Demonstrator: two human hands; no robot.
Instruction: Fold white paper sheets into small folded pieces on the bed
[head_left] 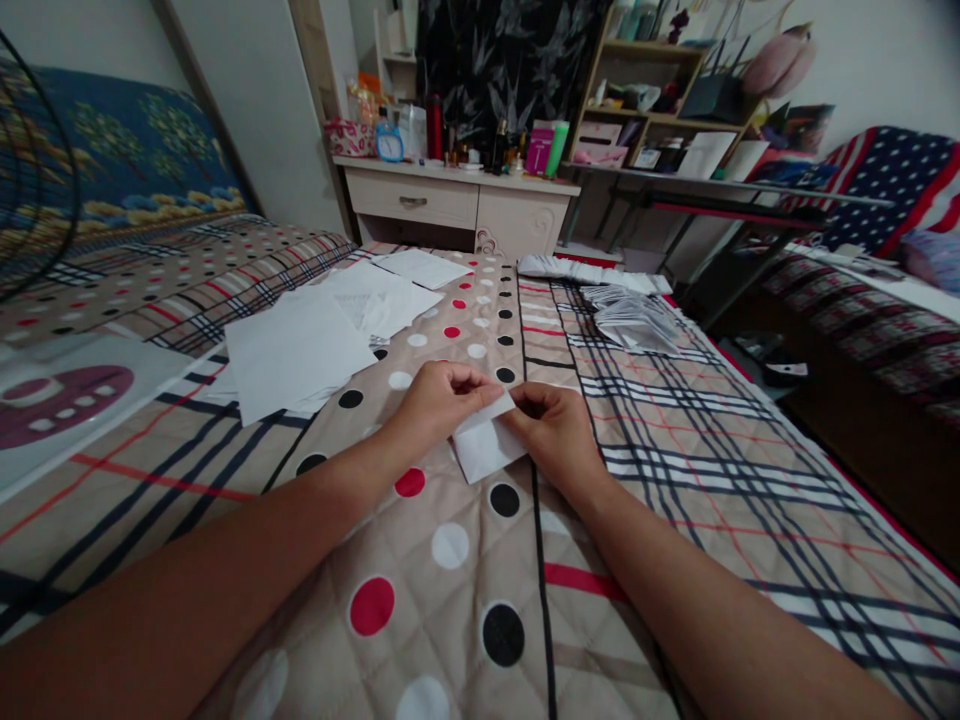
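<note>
A small folded piece of white paper [487,448] is held just above or on the patterned quilt [427,620], between my two hands. My left hand [448,395] pinches its upper left part, thumb and fingers together along a raised flap. On the other side, my right hand [559,430] grips the right edge with curled fingers. Some of the paper's right part is hidden behind the right fingers. Loose white sheets [300,350] lie spread in an overlapping pile to the left, beyond my left forearm. Folded papers [634,320] are bunched together at the far right.
A row of folded white papers [585,270] lies near the bed's far edge. At the left is a clear plastic bag with a purple print [67,400]. Beyond the bed stand a white dresser [420,205] with bottles and a blue clock [389,142], and a shelf desk [652,120].
</note>
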